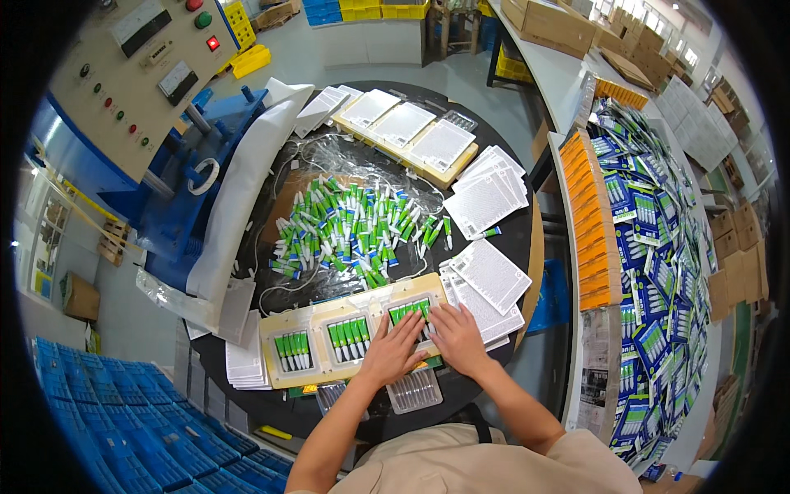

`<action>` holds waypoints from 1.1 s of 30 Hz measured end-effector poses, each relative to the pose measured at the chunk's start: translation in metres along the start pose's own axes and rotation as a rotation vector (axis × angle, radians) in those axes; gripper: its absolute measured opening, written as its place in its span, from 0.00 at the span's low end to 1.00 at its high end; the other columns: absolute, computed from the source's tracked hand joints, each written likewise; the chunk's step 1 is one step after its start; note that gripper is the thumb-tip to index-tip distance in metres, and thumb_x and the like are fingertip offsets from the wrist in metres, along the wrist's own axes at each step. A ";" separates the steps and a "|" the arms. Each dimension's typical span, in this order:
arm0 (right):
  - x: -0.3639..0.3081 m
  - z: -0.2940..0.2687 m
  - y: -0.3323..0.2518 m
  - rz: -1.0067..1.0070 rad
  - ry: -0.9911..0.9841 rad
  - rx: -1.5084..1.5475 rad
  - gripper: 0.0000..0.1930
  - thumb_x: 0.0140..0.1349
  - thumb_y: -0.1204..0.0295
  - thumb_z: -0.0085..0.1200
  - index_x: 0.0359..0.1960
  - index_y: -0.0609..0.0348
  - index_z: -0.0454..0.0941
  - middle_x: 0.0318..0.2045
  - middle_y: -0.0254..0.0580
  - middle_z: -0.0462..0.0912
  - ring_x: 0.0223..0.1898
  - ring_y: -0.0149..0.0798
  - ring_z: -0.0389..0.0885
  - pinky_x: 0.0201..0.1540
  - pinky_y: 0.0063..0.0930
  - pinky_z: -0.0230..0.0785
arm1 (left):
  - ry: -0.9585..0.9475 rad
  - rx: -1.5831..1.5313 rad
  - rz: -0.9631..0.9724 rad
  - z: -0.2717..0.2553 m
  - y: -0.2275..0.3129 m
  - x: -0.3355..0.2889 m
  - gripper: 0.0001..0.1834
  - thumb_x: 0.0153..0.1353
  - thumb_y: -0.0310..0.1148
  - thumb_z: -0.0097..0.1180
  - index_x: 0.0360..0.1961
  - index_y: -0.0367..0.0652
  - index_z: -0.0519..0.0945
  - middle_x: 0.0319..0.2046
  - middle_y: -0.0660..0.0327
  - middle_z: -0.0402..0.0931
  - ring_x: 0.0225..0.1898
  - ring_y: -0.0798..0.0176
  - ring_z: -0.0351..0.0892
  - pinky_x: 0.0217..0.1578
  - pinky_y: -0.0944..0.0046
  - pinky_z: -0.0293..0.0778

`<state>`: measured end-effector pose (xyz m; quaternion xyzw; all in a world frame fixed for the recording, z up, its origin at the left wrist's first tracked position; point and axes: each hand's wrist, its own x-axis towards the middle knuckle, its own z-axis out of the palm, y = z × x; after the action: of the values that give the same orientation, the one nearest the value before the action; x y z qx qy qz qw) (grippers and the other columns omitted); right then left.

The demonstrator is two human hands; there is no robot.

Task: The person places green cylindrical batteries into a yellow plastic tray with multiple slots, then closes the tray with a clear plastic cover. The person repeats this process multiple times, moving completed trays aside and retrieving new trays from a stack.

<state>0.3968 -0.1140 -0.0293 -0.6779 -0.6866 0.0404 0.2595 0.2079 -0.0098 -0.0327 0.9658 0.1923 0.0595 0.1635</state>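
A cream holder [319, 350] with three windows lies on the near side of a round black table. Green-and-white tubes [349, 337] stand in a row in its middle window, and more tubes [294, 351] fill the left one. Over the right window, my left hand [392, 350] rests flat with fingers stretched across the green tubes [403, 312]. My right hand [457, 336] lies beside it, fingertips on the same row. Both hands partly cover that window. An unsorted heap of tubes [354, 226] sits just beyond the holder.
Printed white cards [492, 276] lie right of the holder. Another cream holder [462, 167] bears cards at the back. Clear blister trays [414, 390] are at the near edge. A blue press with a control panel [132, 99] stands left. Blue crates [123, 428] and a bin of packs [650, 288] flank me.
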 end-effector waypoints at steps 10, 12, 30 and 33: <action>0.004 -0.092 0.157 -0.092 -0.485 -0.362 0.35 0.60 0.81 0.53 0.72 0.51 0.64 0.74 0.41 0.63 0.75 0.45 0.60 0.77 0.52 0.48 | 0.446 0.154 -1.082 -0.053 -0.140 -0.205 0.42 0.63 0.35 0.55 0.76 0.39 0.55 0.78 0.48 0.48 0.79 0.45 0.45 0.73 0.31 0.42; 0.004 -0.097 0.149 -0.060 -0.430 -0.304 0.32 0.58 0.82 0.54 0.67 0.53 0.70 0.70 0.43 0.71 0.70 0.48 0.68 0.73 0.49 0.59 | 0.385 0.015 -1.081 -0.068 -0.172 -0.243 0.44 0.64 0.43 0.59 0.76 0.40 0.55 0.78 0.50 0.48 0.79 0.46 0.45 0.72 0.29 0.41; 0.001 0.081 -0.160 -0.088 -0.105 -0.494 0.24 0.64 0.69 0.51 0.62 0.61 0.77 0.65 0.50 0.76 0.61 0.47 0.76 0.63 0.51 0.64 | -0.102 0.649 -0.395 -0.103 -0.261 -0.242 0.21 0.67 0.42 0.53 0.53 0.37 0.78 0.56 0.44 0.76 0.64 0.45 0.72 0.69 0.39 0.59; 0.006 0.074 -0.155 -0.122 -0.185 -0.501 0.27 0.64 0.70 0.50 0.65 0.64 0.72 0.66 0.54 0.73 0.63 0.49 0.74 0.68 0.58 0.58 | -0.141 0.696 -0.300 -0.104 -0.265 -0.230 0.17 0.65 0.36 0.50 0.48 0.34 0.78 0.50 0.42 0.80 0.55 0.47 0.80 0.64 0.48 0.68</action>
<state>0.2256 -0.0986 -0.0286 -0.6720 -0.7354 -0.0845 0.0217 -0.1155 0.1617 -0.0362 0.9264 0.3284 -0.1005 -0.1545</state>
